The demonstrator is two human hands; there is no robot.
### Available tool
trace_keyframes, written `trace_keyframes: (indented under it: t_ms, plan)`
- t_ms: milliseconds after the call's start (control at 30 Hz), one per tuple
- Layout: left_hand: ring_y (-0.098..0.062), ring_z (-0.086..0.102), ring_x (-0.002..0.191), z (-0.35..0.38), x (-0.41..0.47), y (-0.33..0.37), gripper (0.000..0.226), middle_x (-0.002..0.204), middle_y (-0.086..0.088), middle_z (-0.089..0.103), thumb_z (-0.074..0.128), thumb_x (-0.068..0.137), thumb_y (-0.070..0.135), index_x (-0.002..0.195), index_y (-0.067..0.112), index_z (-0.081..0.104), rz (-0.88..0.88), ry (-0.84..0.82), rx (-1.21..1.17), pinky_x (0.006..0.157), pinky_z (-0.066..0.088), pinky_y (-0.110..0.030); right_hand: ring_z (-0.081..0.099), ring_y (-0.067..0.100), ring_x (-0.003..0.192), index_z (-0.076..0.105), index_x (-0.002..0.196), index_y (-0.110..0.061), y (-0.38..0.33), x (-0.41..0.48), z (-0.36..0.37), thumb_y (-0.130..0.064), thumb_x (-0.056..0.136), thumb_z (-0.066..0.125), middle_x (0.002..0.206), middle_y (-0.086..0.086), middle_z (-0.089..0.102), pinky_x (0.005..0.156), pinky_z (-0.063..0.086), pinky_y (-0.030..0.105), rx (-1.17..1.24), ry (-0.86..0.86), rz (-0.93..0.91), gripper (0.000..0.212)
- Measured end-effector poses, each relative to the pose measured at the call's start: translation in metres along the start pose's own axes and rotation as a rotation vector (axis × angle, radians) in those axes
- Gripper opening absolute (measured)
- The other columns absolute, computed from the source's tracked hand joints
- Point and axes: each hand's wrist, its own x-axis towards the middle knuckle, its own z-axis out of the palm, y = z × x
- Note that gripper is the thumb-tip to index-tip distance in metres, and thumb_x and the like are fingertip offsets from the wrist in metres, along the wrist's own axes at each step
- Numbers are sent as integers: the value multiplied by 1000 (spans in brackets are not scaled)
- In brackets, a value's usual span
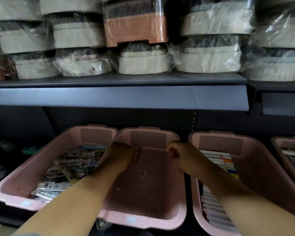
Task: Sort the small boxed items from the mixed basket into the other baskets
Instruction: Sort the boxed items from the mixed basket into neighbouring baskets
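Three pink perforated baskets stand side by side on a low shelf. The left basket [15, 181] holds a jumble of small boxed items [71, 166]. The middle basket [143, 220] is nearly bare, with one small tag [142, 173] on its floor. In the right basket [255, 150] lie neat rows of white boxes [216, 159]. My left hand [119, 155] reaches into the middle basket's far left corner and holds a small red and white box [137, 155], mostly hidden behind the hand. My right hand [174, 152] hovers over the same basket's far right side, its fingers curled into a fist with nothing seen in it.
A fourth pink basket [279, 147] with boxes shows at the far right edge. A dark shelf board [117, 97] overhangs the baskets. Above it sit stacked plastic-wrapped beige containers [143, 63] and an orange one [136, 31]. Dim items lie at the far left [0, 160].
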Motion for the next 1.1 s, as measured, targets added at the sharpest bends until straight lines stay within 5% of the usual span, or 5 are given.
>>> trace_keyframes:
  t_ms: [200,333,533,733,1100]
  plan:
    - [-10,70,103,-9,4,-3,19,108,10,77,56,102,37,104,38,75,360,-174,503,81,44,-14,62,-3,79,69,94,-26,-5,-2,-6,-14,88,65,87,-12,68,67,45,10,36,38,-23,14]
    - [-10,63,110,-17,-16,28,25,118,16,68,58,101,37,122,43,70,639,-198,861,87,43,-24,64,-3,81,70,93,-26,-7,-5,-23,-11,85,66,86,-13,69,73,51,17,54,84,-52,18]
    - [-17,57,127,19,-63,87,39,143,9,61,61,100,38,140,38,61,849,-107,798,102,43,-29,62,-2,75,71,97,-23,11,-34,-73,-13,84,69,84,-12,69,74,49,20,-47,171,-52,17]
    - [-14,61,114,98,-110,149,35,129,10,66,63,98,42,133,35,66,975,-115,619,85,44,-23,64,6,90,66,104,-29,69,-110,-142,-25,89,67,94,-11,67,71,44,21,-199,231,125,16]
    - [-20,63,113,274,-223,235,30,125,8,69,62,97,42,125,32,68,1240,-325,480,91,53,-34,68,20,93,72,100,-21,172,-283,-234,-18,88,71,97,-2,71,79,52,26,-365,296,573,13]
